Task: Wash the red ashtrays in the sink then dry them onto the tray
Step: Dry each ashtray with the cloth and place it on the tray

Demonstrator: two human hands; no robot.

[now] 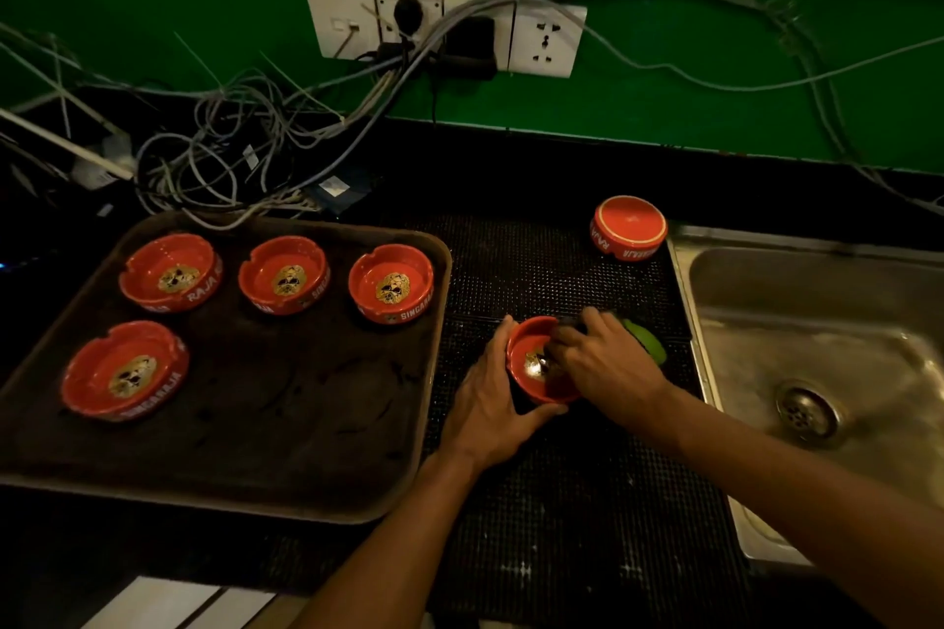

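On the black mat beside the sink, a red ashtray [531, 381] sits upright. My left hand [490, 404] grips its left rim and side. My right hand [603, 363] reaches into the bowl with curled fingers, which hold a dark wad. A green part of this cloth [649, 342] sticks out behind the hand. Several more red ashtrays stand upright on the brown tray [286, 424] to the left, among them one at the front left [125, 375] and one at the back right [391, 286]. Another ashtray [629, 229] lies upside down near the sink's back corner.
The steel sink [817, 322] with its drain [807, 411] is on the right. A tangle of cables [230, 158] lies behind the tray, under a wall socket panel [444, 28] on the green wall. The black dotted mat [562, 501] reaches the counter's front edge.
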